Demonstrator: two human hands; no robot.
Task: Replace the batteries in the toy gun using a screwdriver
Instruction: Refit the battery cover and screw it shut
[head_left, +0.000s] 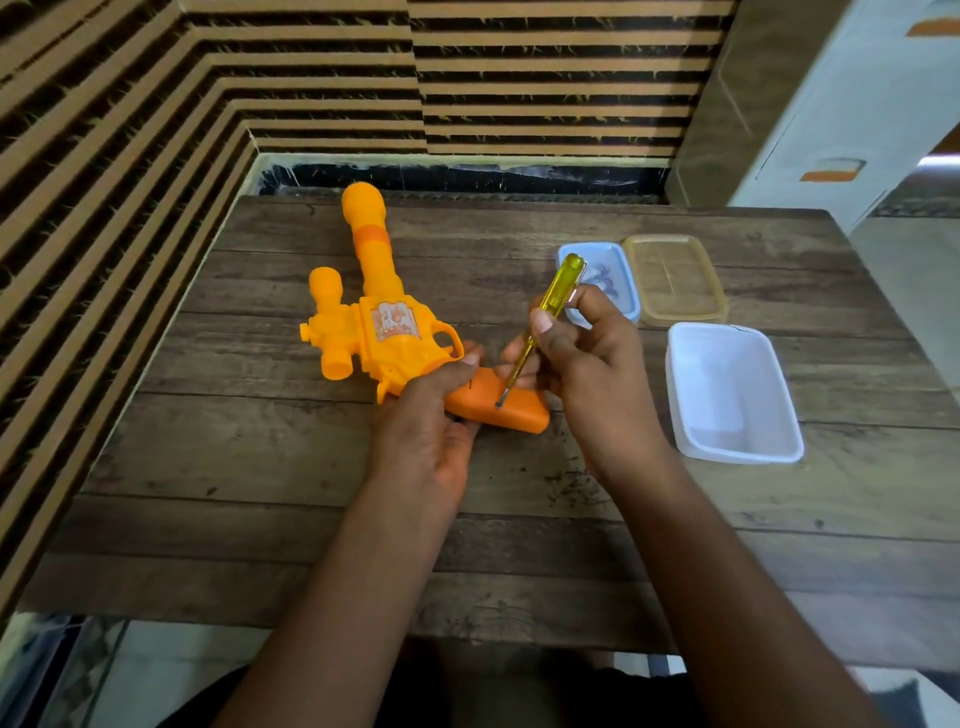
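Wooden table (249, 467) (striped wall (550, 78) behind) bears toy gun (397, 340).

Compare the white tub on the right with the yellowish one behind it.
Colour: the white tub is milky white; the yellowish tub is see-through, with the wood grain showing through it. Depth: the white tub has tall walls; the yellowish tub looks shallow, almost like a lid. Place: the white tub stands nearer the person; the yellowish tub lies farther back. Both are rounded rectangles of plastic, open side up.
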